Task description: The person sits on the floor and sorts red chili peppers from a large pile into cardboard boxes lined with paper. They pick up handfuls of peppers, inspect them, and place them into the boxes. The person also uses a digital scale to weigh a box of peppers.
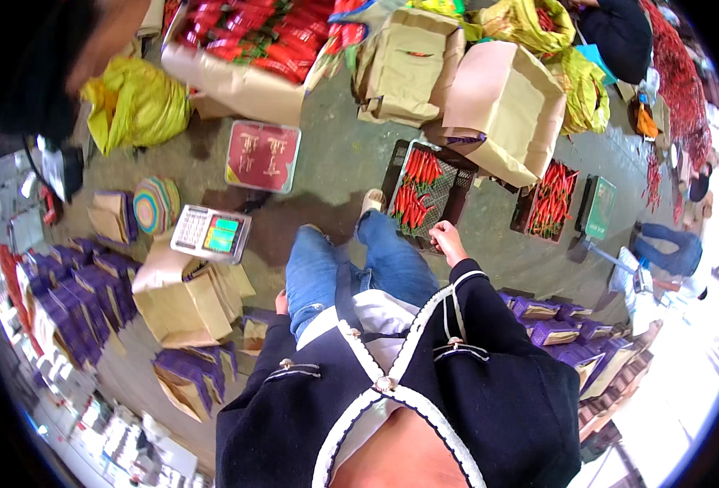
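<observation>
My right hand [447, 241] is held out low beside my right knee, its fingers curled in; whether anything is inside them is hidden. Just beyond it stands a dark mesh plastic crate [451, 185], with red chillies [409, 207] lying in two groups in it. Only a small part of my left hand [281, 302] shows beside my left thigh, its fingers hidden. Nearest that hand are an opened brown paper-lined box [182, 313] and a weighing scale display [211, 233] with keys and a lit green screen. A square red-topped platform [262, 156] rests farther ahead.
Ahead stand a large box of red chillies [250, 102] and two paper-lined boxes [412, 65]. Another crate of chillies [552, 202] and a green-topped platform [599, 206] are right. Purple baskets [79, 301] stack at left. A person in blue trousers [668, 249] is far right.
</observation>
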### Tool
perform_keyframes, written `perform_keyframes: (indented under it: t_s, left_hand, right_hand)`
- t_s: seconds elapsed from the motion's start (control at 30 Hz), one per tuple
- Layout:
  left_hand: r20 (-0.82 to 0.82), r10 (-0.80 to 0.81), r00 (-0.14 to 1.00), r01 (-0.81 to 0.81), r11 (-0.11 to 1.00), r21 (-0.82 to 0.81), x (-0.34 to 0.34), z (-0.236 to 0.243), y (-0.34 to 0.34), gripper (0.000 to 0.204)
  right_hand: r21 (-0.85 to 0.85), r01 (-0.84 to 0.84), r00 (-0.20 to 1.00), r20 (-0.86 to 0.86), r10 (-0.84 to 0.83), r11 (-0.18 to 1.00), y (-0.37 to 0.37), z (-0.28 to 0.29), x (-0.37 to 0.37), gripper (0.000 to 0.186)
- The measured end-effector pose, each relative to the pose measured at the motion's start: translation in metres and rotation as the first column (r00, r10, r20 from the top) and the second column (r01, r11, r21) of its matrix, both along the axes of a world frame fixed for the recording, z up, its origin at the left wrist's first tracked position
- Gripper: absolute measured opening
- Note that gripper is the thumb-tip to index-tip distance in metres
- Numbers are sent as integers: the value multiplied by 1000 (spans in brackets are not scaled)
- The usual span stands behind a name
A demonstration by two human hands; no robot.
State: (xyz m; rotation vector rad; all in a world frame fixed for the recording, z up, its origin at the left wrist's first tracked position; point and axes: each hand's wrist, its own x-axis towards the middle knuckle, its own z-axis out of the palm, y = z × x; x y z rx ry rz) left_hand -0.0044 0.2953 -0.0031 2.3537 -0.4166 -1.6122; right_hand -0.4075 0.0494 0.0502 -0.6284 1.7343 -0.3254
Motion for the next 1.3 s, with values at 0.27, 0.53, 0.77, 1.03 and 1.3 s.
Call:
perform_keyframes:
  t_s: [0.27,0.53,0.77,1.03,1.3]
  left_hand:
    - [220,-245,944,278,951,-134,13,17,-180,41]
    - [13,-636,772,582,698,-417,-106,71,-440,57]
    - [-263,-623,737,524,772,-360,-213,61,-517,57]
    - [64,-368,927,374,917,-142,-237,-190,-548,35]
    - [625,-383,680,633,737,-236,-236,-389,-728,58]
  right_hand:
    - [28,125,989,-80,-122,992,0,-59,-61,23]
    - [131,464,883,10,-470,876,-23,-78,-63,30]
    - [15,381,917,124,-380,925,-130,-85,-51,28]
    - [-142,49,997,66,-40,989,-332,-282,-53,29]
    - [-325,-201,749,-659,-69,924,-522,-434,-136,42]
